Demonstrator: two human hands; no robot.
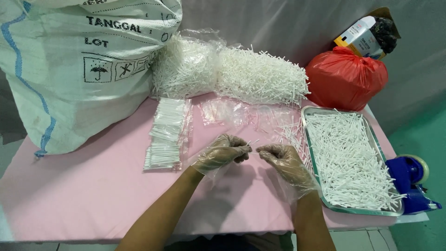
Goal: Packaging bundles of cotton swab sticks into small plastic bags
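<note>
Two hands in thin clear plastic gloves meet over a pink table top (93, 195), seen from above. The left hand (222, 152) has its fingers curled together, pinching one end of a small white stick (253, 142). The right hand (284, 160) brings its fingertips close to the stick's other end; whether they touch it cannot be told.

All places below are given from the metal tray (310, 153). The tray, heaped with loose white sticks (348, 158), lies just right of the right hand. A few more sticks are scattered on the table beside its left rim. Further left, beyond the left hand, rests a clear packet of sticks (167, 135) laid flat. Behind the tray sit a red plastic bag (346, 79) and, to the left of that, two heaps of white sticks (260, 76). Far left stands a large white woven sack (69, 69). Right of the tray is a blue tape dispenser (411, 181).
</note>
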